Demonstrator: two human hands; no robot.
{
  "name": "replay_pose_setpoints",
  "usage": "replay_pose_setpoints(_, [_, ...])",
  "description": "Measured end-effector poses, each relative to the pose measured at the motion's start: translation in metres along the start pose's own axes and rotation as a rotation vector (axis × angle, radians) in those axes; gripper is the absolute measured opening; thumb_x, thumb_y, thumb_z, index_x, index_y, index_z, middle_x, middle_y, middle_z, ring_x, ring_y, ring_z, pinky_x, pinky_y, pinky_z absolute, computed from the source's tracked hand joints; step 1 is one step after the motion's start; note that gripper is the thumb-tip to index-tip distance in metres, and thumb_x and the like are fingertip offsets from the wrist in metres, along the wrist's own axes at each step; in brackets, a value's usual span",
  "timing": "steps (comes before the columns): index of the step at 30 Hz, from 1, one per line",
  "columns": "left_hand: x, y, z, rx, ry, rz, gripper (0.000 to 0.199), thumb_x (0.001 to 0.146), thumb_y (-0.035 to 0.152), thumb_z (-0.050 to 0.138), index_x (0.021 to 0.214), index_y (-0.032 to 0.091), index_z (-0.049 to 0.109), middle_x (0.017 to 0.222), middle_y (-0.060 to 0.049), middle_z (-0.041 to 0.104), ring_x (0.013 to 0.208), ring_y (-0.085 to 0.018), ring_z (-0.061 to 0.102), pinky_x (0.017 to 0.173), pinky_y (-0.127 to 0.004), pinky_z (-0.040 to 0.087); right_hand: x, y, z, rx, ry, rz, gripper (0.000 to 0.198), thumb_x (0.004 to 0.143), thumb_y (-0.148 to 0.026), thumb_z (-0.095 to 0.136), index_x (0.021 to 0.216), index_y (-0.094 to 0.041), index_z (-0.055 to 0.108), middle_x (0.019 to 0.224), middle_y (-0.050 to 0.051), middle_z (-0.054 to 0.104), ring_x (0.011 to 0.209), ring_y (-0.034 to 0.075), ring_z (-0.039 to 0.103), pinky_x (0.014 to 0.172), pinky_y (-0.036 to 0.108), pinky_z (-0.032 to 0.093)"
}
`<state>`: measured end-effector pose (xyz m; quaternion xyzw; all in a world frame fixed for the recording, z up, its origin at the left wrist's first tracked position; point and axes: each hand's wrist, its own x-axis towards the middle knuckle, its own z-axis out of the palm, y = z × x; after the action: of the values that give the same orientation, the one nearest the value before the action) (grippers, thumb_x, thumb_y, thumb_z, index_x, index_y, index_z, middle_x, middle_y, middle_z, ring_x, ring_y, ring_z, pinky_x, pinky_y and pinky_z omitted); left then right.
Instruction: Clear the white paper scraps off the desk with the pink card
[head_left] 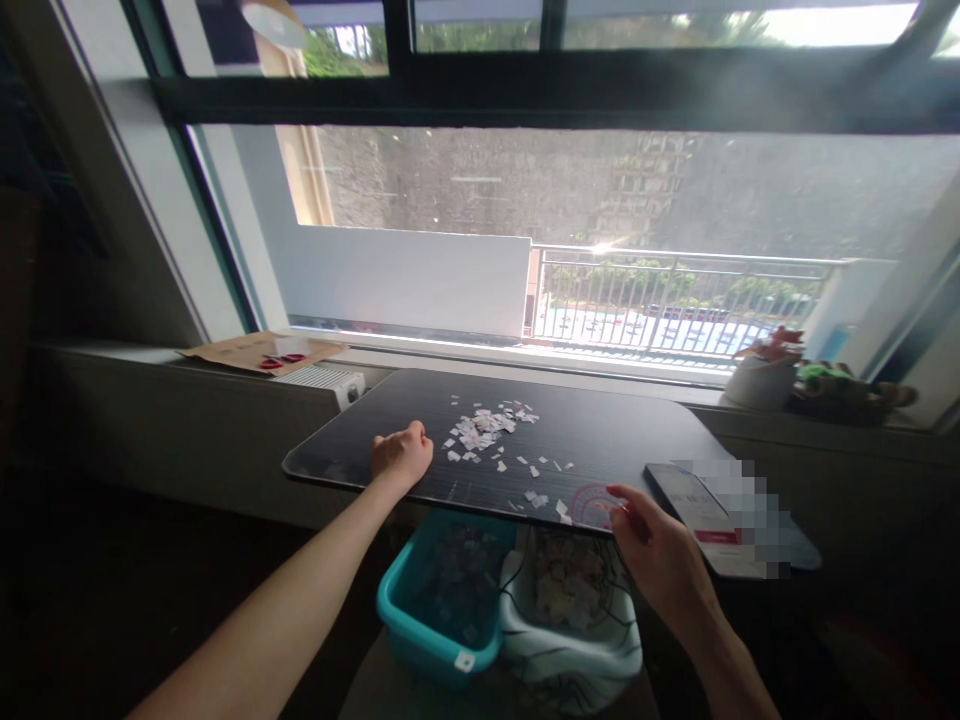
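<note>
My left hand rests as a fist on the dark folding table, left of a loose heap of small paper scraps. Anything inside that fist is hidden. Over the table's near edge is my right hand, its index finger and thumb apart with nothing visible between them. It is beside a round red printed mark and a few stray scraps. Below the edge stand a teal plastic basin and a white bin with dark lines, both with paper scraps inside.
A phone-like flat item lies at the table's right end, partly blurred out. Red-handled scissors rest on brown paper on the left sill. A white pot stands on the right sill. A large window is behind the table.
</note>
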<state>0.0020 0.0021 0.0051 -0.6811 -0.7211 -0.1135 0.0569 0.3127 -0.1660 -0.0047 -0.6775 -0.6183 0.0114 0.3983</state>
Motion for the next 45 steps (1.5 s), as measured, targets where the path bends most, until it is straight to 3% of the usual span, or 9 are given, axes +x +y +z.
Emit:
replay_pose_setpoints(14, [0.001,0.0,0.001,-0.015,0.001,0.0,0.026,0.095,0.037,0.052,0.105,0.014,0.06,0.095,-0.005,0.063,0.085,-0.019,0.062,0.084,-0.043,0.048,0.0,-0.009,-0.003,-0.042,0.03,-0.04,0.033,0.085,-0.036,0.047,0.106,-0.021,0.068,0.07,0.001,0.069,0.057,0.015,0.063,0.057,0.024,0.048])
replay_pose_setpoints(21, [0.001,0.0,0.003,-0.036,-0.003,-0.014,0.03,0.094,0.04,0.053,0.108,0.015,0.058,0.103,-0.006,0.061,0.089,-0.02,0.06,0.081,-0.041,0.048,0.014,-0.009,0.009,0.001,-0.037,-0.086,0.037,0.086,-0.035,0.045,0.11,-0.018,0.067,0.076,0.004,0.072,0.063,0.017,0.066,0.063,0.025,0.051])
replay_pose_setpoints(45, [0.0,0.0,0.0,-0.015,-0.01,0.0,0.029,0.095,0.041,0.05,0.104,0.014,0.06,0.093,-0.004,0.064,0.085,-0.019,0.062,0.085,-0.043,0.046,-0.009,-0.012,-0.01,0.035,-0.008,-0.12,0.034,0.086,-0.033,0.044,0.107,-0.019,0.067,0.083,0.006,0.073,0.066,0.017,0.067,0.064,0.025,0.053])
